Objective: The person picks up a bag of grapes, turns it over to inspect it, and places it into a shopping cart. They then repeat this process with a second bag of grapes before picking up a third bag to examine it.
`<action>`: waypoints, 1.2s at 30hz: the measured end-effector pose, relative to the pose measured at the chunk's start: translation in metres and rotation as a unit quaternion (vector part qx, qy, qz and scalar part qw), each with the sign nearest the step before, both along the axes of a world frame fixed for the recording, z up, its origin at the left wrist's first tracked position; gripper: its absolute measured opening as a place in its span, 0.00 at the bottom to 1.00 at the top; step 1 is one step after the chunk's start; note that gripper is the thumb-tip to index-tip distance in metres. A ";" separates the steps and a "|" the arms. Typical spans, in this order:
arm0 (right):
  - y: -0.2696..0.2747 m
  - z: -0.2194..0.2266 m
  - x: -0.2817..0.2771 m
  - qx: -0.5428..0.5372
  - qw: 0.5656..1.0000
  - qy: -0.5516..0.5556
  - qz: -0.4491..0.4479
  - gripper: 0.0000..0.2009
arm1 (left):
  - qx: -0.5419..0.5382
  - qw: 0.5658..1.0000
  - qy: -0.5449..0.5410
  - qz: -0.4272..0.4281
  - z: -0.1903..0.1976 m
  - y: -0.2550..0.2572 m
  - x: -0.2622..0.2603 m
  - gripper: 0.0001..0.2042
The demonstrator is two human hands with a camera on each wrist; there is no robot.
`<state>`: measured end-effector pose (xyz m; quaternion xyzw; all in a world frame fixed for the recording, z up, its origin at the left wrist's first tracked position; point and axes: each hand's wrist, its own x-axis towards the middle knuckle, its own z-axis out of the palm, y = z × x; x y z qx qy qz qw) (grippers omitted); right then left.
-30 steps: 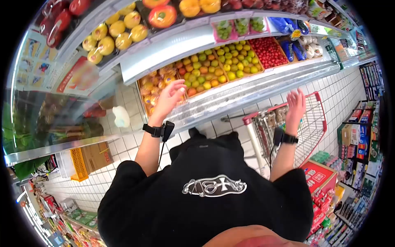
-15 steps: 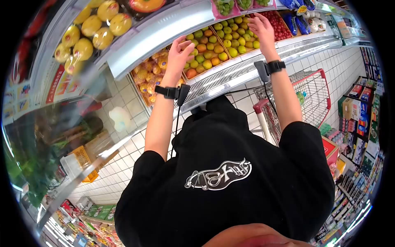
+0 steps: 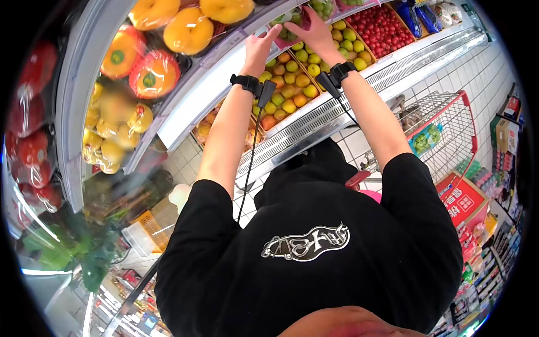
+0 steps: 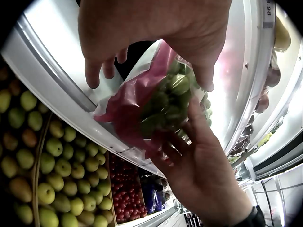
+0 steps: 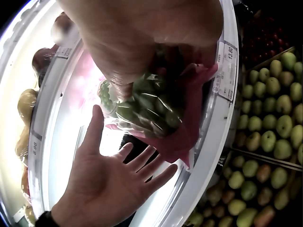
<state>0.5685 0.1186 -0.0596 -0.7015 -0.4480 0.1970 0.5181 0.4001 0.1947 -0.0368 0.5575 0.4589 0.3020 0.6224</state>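
A clear and pink bag of green grapes (image 4: 173, 97) is between my hands on a white shelf of the produce display. My right hand (image 3: 317, 40) grips the bag, its thumb over the clear side and its fingers around the pink edge. My left hand (image 3: 258, 53) is just to the left of the bag, palm facing it with the fingers spread and extended. In the right wrist view the left fingertips (image 5: 170, 171) come right up to the pink lower edge.
Below the shelf lie open boxes of green and orange fruit (image 3: 289, 84) and small red fruit (image 3: 382, 31). Wrapped yellow fruit (image 3: 188, 31) fills the upper shelf at left. A metal shopping cart (image 3: 443, 137) with a green package stands to the right.
Both hands have reached forward to the grape shelf. My right hand moved left from over the fruit boxes and took hold of the grape bag. The cart was at my right hand earlier.
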 end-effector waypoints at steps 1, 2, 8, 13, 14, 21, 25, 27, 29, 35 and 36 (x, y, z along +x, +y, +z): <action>-0.004 0.027 -0.003 -0.089 0.995 0.040 0.021 0.52 | -0.004 1.000 -0.003 -0.003 -0.005 0.005 0.005 0.27; -0.002 0.025 -0.007 -0.082 0.996 0.026 0.012 0.52 | -0.008 1.000 -0.005 -0.005 -0.010 0.009 0.009 0.24; 0.007 0.023 -0.011 -0.153 0.987 -0.056 -0.012 0.52 | -0.103 0.990 -0.089 -0.023 -0.014 0.024 0.028 0.21; -0.012 0.061 -0.017 -0.185 0.973 -0.134 0.033 0.42 | -0.093 0.986 -0.135 -0.006 -0.033 0.033 0.024 0.17; -0.009 0.051 -0.022 -0.100 0.980 -0.172 -0.013 0.40 | -0.079 0.988 -0.124 -0.041 -0.032 0.035 0.018 0.18; -0.002 0.007 -0.022 0.142 0.988 -0.032 0.049 0.40 | -0.168 0.965 -0.202 -0.007 -0.010 0.017 -0.009 0.25; -0.008 0.030 -0.030 0.107 0.985 0.110 0.080 0.44 | -0.213 0.949 -0.233 -0.020 0.009 -0.013 -0.011 0.26; -0.016 0.036 -0.036 0.085 0.984 0.136 0.082 0.46 | -0.214 0.955 -0.205 -0.030 0.011 -0.028 -0.015 0.27; -0.028 0.039 -0.035 0.051 0.977 0.159 0.132 0.45 | -0.223 0.947 -0.228 -0.032 0.005 -0.043 -0.025 0.28; -0.079 0.042 -0.059 0.015 0.959 0.227 0.171 0.41 | -0.227 0.927 -0.296 -0.034 0.005 -0.103 -0.073 0.28; -0.085 0.042 -0.067 0.006 0.956 0.232 0.181 0.42 | -0.244 0.920 -0.303 -0.047 0.003 -0.107 -0.085 0.29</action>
